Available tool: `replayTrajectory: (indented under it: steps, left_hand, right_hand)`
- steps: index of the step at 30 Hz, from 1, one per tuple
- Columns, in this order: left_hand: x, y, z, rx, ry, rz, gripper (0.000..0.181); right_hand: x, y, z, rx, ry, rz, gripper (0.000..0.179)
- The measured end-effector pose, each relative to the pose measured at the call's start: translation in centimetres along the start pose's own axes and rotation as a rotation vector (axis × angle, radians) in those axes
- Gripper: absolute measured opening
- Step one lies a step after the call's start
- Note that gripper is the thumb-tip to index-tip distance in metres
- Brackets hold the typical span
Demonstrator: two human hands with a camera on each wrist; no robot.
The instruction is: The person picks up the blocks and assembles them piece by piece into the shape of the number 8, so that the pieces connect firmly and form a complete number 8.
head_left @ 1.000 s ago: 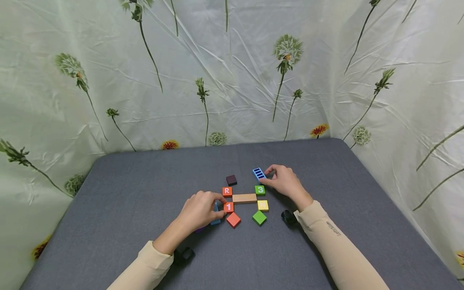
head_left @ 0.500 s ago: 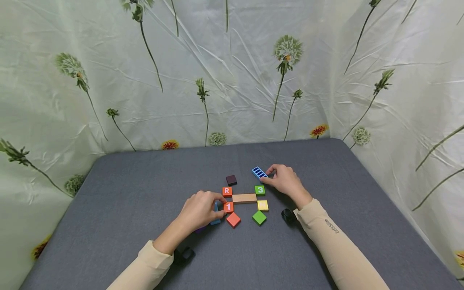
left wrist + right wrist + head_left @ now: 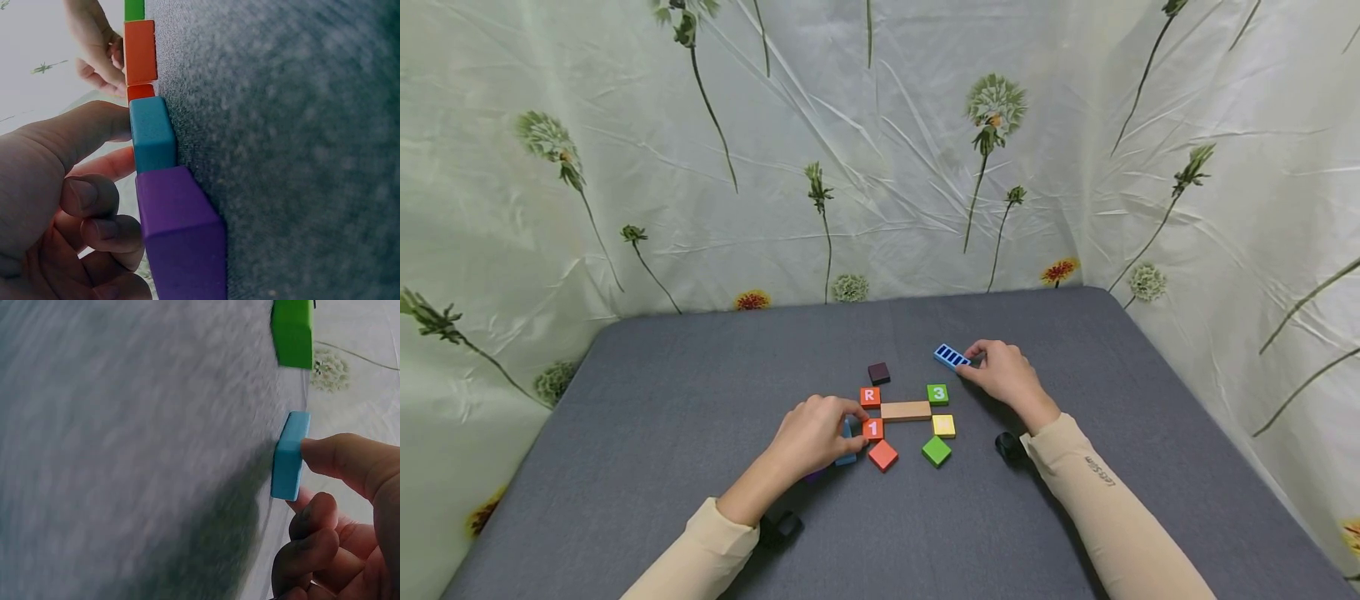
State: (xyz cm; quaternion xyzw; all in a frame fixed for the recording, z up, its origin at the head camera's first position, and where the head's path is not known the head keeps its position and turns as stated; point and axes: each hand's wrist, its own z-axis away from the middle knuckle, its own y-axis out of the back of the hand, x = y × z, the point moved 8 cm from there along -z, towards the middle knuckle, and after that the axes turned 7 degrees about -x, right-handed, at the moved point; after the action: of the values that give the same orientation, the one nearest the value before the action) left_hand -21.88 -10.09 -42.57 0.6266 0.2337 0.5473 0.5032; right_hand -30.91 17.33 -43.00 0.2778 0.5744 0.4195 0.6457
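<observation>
Presently | right hand [image 3: 1006,377]: fingers pinching blue striped block [image 3: 951,357] | left hand [image 3: 812,432]: fingers at red "1" block [image 3: 873,429], grip unclear

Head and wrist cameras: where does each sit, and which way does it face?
Head: worn on the head, facing forward and down at the table; left hand, right hand and sleeves show.
Left wrist: on that wrist, facing a purple block; left fingers show, right hand beyond.
Right wrist: on that wrist, facing the blue block pinched by the right fingers.
Shared: head and right wrist views both show that blue block.
</observation>
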Motion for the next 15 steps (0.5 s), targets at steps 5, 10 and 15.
replayTrajectory:
  steps: [5,10,15]
  left_hand:
    - [0.0,0.0,0.0,-0.001,-0.003,0.003,0.022]
    - [0.1,0.0,0.0,-0.003,-0.003,0.006,0.022]
    - [0.1,0.0,0.0,0.003,-0.005,0.001,0.022]
  right_hand:
    - [1.0,0.4,0.2,-0.001,-0.011,-0.008,0.036]
    - [1.8,0.7,0.4,0.002,0.003,-0.029,0.036]
    - [2.3,0.7,0.3,-0.009,0.035,-0.046,0.041]
